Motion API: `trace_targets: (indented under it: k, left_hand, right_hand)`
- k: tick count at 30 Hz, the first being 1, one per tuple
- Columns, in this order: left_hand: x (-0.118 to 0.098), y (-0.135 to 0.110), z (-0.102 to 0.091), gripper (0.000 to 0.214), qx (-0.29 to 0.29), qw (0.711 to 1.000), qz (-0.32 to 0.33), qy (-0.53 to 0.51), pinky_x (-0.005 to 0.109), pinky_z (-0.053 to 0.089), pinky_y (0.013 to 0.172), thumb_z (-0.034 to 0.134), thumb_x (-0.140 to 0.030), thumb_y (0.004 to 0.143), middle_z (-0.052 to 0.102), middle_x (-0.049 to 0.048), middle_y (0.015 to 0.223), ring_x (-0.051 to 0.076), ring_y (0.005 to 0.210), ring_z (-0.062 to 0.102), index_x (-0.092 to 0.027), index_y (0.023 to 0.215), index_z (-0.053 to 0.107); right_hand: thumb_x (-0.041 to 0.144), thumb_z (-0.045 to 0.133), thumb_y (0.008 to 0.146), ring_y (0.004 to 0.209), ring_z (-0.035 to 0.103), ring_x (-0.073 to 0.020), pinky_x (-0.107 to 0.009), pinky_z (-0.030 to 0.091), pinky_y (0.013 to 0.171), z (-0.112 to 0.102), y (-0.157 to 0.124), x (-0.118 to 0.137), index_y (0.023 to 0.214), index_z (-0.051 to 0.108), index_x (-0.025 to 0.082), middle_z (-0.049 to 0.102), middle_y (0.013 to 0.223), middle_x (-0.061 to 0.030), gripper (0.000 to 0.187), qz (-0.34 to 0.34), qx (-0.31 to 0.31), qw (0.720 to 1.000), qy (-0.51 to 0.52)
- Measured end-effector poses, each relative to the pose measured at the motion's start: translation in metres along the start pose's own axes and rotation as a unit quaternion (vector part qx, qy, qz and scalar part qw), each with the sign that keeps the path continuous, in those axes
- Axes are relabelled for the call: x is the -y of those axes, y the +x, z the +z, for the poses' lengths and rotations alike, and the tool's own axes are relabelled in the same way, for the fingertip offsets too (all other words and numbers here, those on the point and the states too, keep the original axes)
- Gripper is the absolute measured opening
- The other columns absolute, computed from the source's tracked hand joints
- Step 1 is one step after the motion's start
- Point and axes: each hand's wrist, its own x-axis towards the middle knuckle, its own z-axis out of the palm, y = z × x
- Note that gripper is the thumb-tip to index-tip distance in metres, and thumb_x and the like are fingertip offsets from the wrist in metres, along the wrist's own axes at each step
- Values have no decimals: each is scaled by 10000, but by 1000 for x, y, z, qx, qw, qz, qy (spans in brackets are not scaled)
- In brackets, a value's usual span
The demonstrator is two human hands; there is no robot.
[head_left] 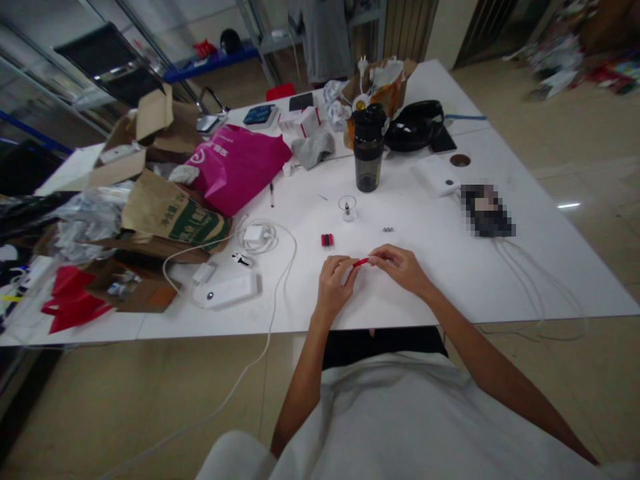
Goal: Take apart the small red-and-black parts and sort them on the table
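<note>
My left hand [334, 280] and my right hand [400, 265] meet above the white table [450, 287] near its front edge. Both pinch a small red stick-like piece [361, 262], each hand at one end of it. A little farther back lie small red and black pieces [327, 240] side by side. To their right sits a tiny dark part [388, 229]. A small clear ring with an upright piece [347, 209] stands behind them.
A dark tumbler [369, 150] stands mid-table, with a black helmet-like object [415, 123] behind it. A pink bag [235, 167], cardboard boxes [155, 213] and a white charger with cable [255, 235] crowd the left. A white flat device [227, 291] lies front left. A person [325, 40] stands at the far side.
</note>
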Motion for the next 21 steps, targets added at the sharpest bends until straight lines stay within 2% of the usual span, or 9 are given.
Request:
trace_targets:
  k: [6, 12, 17, 19, 21]
  left_hand:
    - [-1, 0, -1, 119, 14, 1000, 7, 10, 461, 662, 985, 783, -288, 1172, 867, 95, 1135, 262, 1063, 815, -255, 1270, 842]
    - [-1, 0, -1, 208, 35, 999, -2, 4, 449, 627, 925, 733, -293, 1201, 871, 91, 1086, 260, 1008, 805, -242, 1384, 820]
    - [-3, 1, -2, 216, 46, 999, 6, -29, 437, 609, 913, 674, -264, 1224, 890, 90, 1110, 254, 1001, 804, -238, 1378, 824]
    - [-4, 1, -4, 221, 39, 997, -13, -62, 438, 620, 946, 673, -280, 1227, 897, 86, 1112, 251, 1014, 810, -242, 1374, 834]
    - [-3, 2, -6, 235, 22, 992, -61, -105, 437, 640, 987, 680, -329, 1230, 896, 85, 1100, 247, 1033, 824, -248, 1370, 850]
  right_hand:
    - [708, 874, 1009, 968, 813, -272, -459, 672, 928, -1, 0, -1, 1028, 895, 307, 870, 1023, -60, 402, -28, 0, 1000, -2]
    - [653, 870, 1037, 986, 803, -262, -462, 677, 926, -1, 1, -1, 1053, 898, 321, 866, 1054, -60, 333, -71, -10, 997, 2]
    - [614, 876, 1049, 1052, 818, -266, -483, 706, 985, -2, 0, -6, 1094, 899, 325, 868, 1102, -63, 293, -78, -31, 996, 16]
    - [605, 900, 1032, 1045, 824, -263, -488, 721, 1001, -2, 1, -8, 1097, 891, 319, 865, 1102, -63, 293, -76, -60, 995, 33]
    - [595, 925, 1012, 1030, 827, -256, -476, 734, 989, -2, 2, -8, 1088, 879, 309, 862, 1093, -64, 300, -77, -96, 991, 50]
